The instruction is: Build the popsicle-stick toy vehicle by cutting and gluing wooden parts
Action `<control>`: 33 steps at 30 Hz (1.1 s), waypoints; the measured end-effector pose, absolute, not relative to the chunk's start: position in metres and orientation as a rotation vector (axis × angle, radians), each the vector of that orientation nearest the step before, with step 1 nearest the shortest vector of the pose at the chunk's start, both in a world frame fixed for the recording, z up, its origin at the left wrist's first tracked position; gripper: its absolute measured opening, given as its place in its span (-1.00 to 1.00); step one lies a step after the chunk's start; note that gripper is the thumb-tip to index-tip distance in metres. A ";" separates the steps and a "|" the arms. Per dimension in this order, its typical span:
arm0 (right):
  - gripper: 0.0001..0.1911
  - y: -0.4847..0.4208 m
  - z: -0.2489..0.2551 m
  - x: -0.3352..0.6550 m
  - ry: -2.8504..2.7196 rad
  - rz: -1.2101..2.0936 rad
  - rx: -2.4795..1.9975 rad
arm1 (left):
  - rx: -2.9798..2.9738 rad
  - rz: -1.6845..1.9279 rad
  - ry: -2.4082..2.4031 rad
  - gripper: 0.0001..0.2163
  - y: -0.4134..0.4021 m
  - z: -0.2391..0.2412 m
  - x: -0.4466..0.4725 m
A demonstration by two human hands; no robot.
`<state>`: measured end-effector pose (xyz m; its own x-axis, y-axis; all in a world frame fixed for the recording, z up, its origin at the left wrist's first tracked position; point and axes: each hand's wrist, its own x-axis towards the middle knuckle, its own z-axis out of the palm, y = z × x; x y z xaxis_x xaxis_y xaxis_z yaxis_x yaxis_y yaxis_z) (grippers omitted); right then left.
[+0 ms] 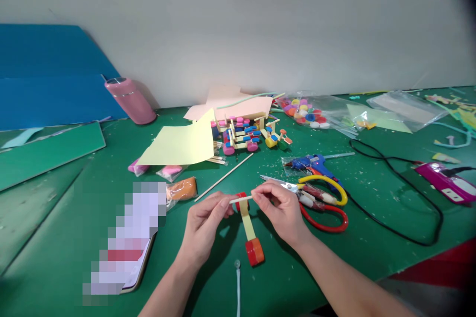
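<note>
Between my hands is a short pale stick [241, 200], pinched at one end by my left hand [208, 223] and at the other by my right hand [277, 210]. Just beneath the stick lies a pale yellow strip [248, 224] with red bottle-cap-like wheels [242, 195] at its far end and a red-and-orange pair of wheels [255, 251] at its near end. A longer thin stick [225, 177] rests on the table beyond my left hand. Scissors [316, 200] with yellow and red handles lie close to my right hand.
A blue glue gun [316, 164] and its black cord [394, 158] lie to the right. Behind are small wheeled models [241, 136], yellow paper [182, 143] and a bag of colored caps [303, 111]. A phone [139, 262], orange clay-like packet [184, 188] and pink tumbler [132, 101] stand left.
</note>
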<state>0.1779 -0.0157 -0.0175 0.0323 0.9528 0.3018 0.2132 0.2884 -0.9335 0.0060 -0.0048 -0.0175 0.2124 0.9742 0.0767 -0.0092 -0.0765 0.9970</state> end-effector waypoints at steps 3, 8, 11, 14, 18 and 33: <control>-0.88 -0.016 -0.018 0.178 -1.437 0.832 -1.156 | 1.365 1.098 1.014 -0.81 -0.005 -0.016 0.007; -0.88 -0.015 -0.018 0.178 -1.438 0.828 -1.157 | 1.372 1.105 1.032 -0.81 -0.006 -0.015 0.008; -0.88 -0.015 -0.018 0.178 -1.442 0.828 -1.155 | 1.368 1.102 1.023 -0.81 -0.006 -0.015 0.007; -0.88 -0.015 -0.018 0.179 -1.445 0.826 -1.155 | 1.341 1.097 1.017 -0.82 -0.006 -0.016 0.007; -0.88 -0.015 -0.017 0.179 -1.450 0.822 -1.152 | 1.260 1.087 1.003 -0.83 -0.005 -0.017 0.008; -0.88 -0.013 -0.016 0.180 -1.468 0.830 -1.131 | 0.994 1.110 0.964 -0.75 -0.004 -0.012 0.010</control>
